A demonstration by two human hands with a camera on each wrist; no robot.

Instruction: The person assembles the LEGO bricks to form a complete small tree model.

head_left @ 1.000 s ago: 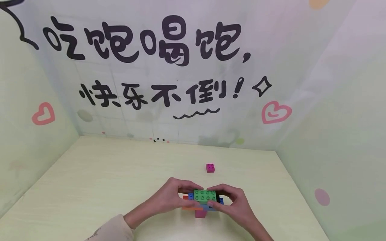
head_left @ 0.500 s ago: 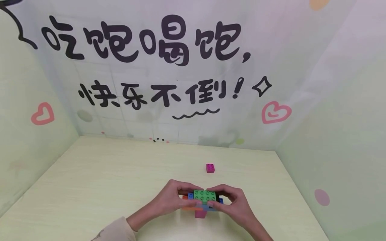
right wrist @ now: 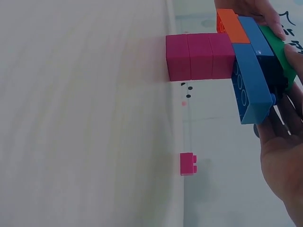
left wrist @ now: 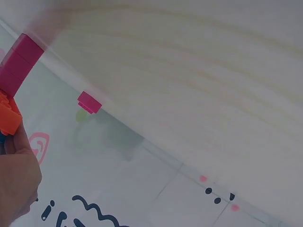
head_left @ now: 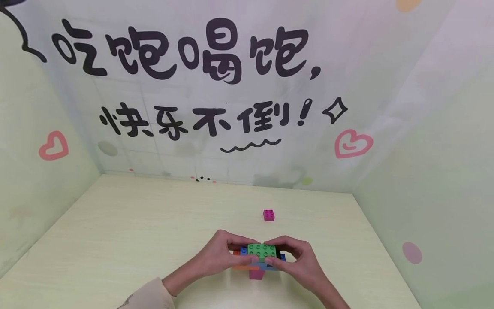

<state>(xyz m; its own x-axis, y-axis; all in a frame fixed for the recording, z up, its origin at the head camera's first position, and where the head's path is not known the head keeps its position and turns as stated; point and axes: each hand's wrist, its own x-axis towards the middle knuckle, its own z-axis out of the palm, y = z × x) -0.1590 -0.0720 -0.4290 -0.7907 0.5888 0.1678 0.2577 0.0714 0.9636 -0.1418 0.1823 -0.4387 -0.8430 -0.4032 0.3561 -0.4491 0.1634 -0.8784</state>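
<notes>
In the head view a green toy building brick (head_left: 262,250) tops a stack. My left hand (head_left: 216,255) grips its left end between thumb and fingers, while my right hand (head_left: 299,259) grips its right end. Under it lie blue and black bricks, then an orange brick (right wrist: 233,27) side by side with a blue brick (right wrist: 253,85). A column of pink bricks (right wrist: 200,56) stands on the table and carries them all. Hands cover part of the upper layers. In the left wrist view, the left hand (left wrist: 19,182) touches the stack near its orange brick (left wrist: 9,118).
A loose pink brick (head_left: 269,215) lies on the pale table (head_left: 154,219), beyond the stack. Printed walls enclose the table at the back and both sides. The back wall (head_left: 239,167) bears large dark lettering.
My left forearm has shifted very slightly to the right. Both hands stay on the green brick, and the stack keeps its place.
</notes>
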